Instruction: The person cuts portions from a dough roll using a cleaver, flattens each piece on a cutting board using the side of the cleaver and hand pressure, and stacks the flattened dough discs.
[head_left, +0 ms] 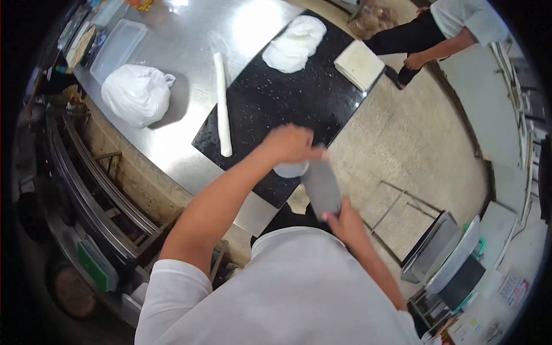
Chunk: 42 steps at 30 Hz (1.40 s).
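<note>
My left hand [290, 142] is at the front of the black speckled slab [259, 109], its fingers pinched on the upper end of a flat grey piece [323, 187], blurred by motion. At its lower end, near my body, my right hand [348, 223] grips the same piece. A round white thing [291, 168], partly hidden, lies just below my left hand. Left of it a long white dough roll [222, 106] lies across the slab's left edge. A larger white dough lump [295, 45] rests at the slab's far end, beside a folded cream cloth [359, 65].
On the steel table [195, 29] are a white plastic bag [138, 95] and a clear tray [119, 50]. Another person [454, 29] is at the upper right, a hand near the slab's far corner. Trays [443, 250] stand on a rack at the right.
</note>
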Motion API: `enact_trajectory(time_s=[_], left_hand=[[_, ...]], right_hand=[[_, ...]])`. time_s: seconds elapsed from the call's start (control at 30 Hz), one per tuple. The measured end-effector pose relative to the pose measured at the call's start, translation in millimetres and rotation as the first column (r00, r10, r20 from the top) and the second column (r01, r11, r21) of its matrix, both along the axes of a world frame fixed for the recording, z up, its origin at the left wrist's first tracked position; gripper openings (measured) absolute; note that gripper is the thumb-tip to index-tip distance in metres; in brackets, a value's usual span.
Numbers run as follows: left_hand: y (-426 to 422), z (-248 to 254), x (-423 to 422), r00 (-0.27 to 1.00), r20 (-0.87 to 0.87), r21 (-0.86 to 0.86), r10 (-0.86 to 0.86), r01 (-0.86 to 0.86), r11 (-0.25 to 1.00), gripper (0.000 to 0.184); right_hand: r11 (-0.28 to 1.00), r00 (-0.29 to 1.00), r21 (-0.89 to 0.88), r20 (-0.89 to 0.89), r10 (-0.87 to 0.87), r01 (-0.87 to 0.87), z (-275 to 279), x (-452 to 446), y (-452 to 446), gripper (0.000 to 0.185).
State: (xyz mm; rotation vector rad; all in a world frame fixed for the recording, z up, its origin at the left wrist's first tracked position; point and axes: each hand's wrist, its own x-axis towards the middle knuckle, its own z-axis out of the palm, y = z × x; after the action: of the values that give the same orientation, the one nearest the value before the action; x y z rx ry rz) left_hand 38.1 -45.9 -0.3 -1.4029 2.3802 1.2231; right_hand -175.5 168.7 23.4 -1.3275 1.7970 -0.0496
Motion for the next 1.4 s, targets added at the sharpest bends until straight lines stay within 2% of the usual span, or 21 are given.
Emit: enact_trajectory(time_s=[0.03,0.1,0.13,0.23,0.33,0.43,0.57,0.63,0.67,0.73,0.8,0.87,0.93,1.0,1.03,1.1,1.2,1.27,1.3,1.33,1.4], left_hand=[[11.6,9.6,8.2,0.998,-0.010,0.106,-0.065,0.066,0.992,0.067],[34.1,19.9,21.7,0.968,-0.092,0.122,0.233,-0.221,0.968,0.047],[41.4,13.7,27.1,0.966,-0.106,0.107,0.235,-0.223,0.969,0.047],[62.5,-6.2,37.3,0.747,-0.392,0.008,0.538,-0.582,0.813,0.023],[71.7,-8.7,35.1,0.682,-0.450,-0.010,0.577,-0.650,0.760,0.026],[80.6,-14.0,31.6,0.649,-0.556,-0.137,0.519,-0.688,0.712,0.027],[97.0,0.4,32.1,0.597,-0.550,-0.066,0.584,-0.728,0.683,0.023],[96.5,6.2,32.4,0.432,-0.451,0.267,0.781,-0.770,0.580,0.025],[87.4,8.6,28.1,0.437,-0.447,0.243,0.780,-0.780,0.577,0.025],[61.6,19.4,16.4,0.183,-0.610,0.340,0.771,-0.819,0.463,0.031],[15.8,22.7,10.8,0.125,-0.641,0.310,0.757,-0.860,0.405,0.035],[-38.5,17.3,10.5,0.070,-0.650,0.290,0.757,-0.897,0.332,0.033],[-81.4,0.7,17.7,-0.076,-0.630,0.438,0.773,-0.857,0.272,0.039],[-97.1,-8.9,23.0,0.081,-0.529,0.176,0.845,-0.963,0.203,0.044],[-93.9,-13.9,24.6,0.075,-0.530,0.171,0.845,-0.966,0.193,0.044],[-77.3,-20.0,28.2,0.464,-0.574,-0.344,0.675,-0.885,0.316,0.051],[-15.7,-1.1,33.6,0.595,-0.454,-0.467,0.663,-0.793,0.391,0.053],[32.7,-1.6,43.8,0.556,-0.369,-0.597,0.744,-0.756,0.269,0.049],[54.2,-5.9,49.5,0.502,-0.305,-0.704,0.809,-0.692,0.163,0.046],[71.5,-7.9,55.8,0.495,-0.306,-0.705,0.813,-0.692,0.156,0.046],[98.9,-16.1,75.1,0.245,-0.340,-0.582,0.908,-0.813,0.002,0.038]], right_hand=[[0.998,0.997,0.010,-0.046,0.067,-0.066,0.8,-3.0,25.1,0.054],[0.992,0.986,0.008,-0.110,0.125,-0.125,6.8,-11.6,32.7,0.050],[0.997,0.993,0.011,-0.097,0.073,-0.073,14.2,-14.0,25.3,0.047],[0.984,0.995,-0.167,-0.090,0.045,-0.060,20.0,-23.7,-18.8,0.041],[0.954,0.992,-0.275,-0.059,0.110,-0.122,18.6,-12.5,-103.2,0.040],[0.954,0.981,-0.228,-0.024,0.195,-0.195,-4.0,19.1,-141.0,0.041],[0.904,0.895,-0.128,0.135,0.424,-0.409,-20.3,32.3,-130.2,0.044],[0.856,0.835,-0.147,0.191,0.516,-0.495,-19.6,14.3,-124.1,0.044],[0.805,0.774,-0.147,0.224,0.593,-0.574,-20.7,3.9,-125.6,0.043],[0.793,0.746,-0.116,0.282,0.603,-0.597,-17.5,-19.9,-140.8,0.042],[0.770,0.715,-0.080,0.323,0.620,-0.633,-18.7,-51.1,-153.6,0.040],[0.838,0.780,-0.081,0.326,0.534,-0.540,-25.5,-84.2,-162.1,0.036],[0.862,0.809,-0.092,0.308,0.501,-0.499,-11.6,-110.1,-177.4,0.035],[0.886,0.837,-0.102,0.293,0.462,-0.453,-0.9,-131.5,-189.6,0.034],[0.914,0.849,-0.201,0.343,0.402,-0.352,1.0,-140.3,-194.4,0.032],[0.926,0.842,-0.290,0.410,0.350,-0.244,-3.5,-150.9,-205.9,0.031],[0.953,0.668,-0.180,0.744,-0.029,0.242,-17.0,-137.2,-228.0,0.024],[0.879,0.448,0.092,0.833,-0.325,0.468,-48.0,-117.3,-242.1,0.022],[0.883,0.445,0.095,0.835,-0.322,0.460,-55.3,-110.2,-242.6,0.022],[0.803,0.376,0.265,0.776,-0.506,0.534,-59.0,-102.7,-242.8,0.020],[0.703,0.307,0.410,0.690,-0.655,0.581,-58.7,-85.8,-239.3,0.019]])
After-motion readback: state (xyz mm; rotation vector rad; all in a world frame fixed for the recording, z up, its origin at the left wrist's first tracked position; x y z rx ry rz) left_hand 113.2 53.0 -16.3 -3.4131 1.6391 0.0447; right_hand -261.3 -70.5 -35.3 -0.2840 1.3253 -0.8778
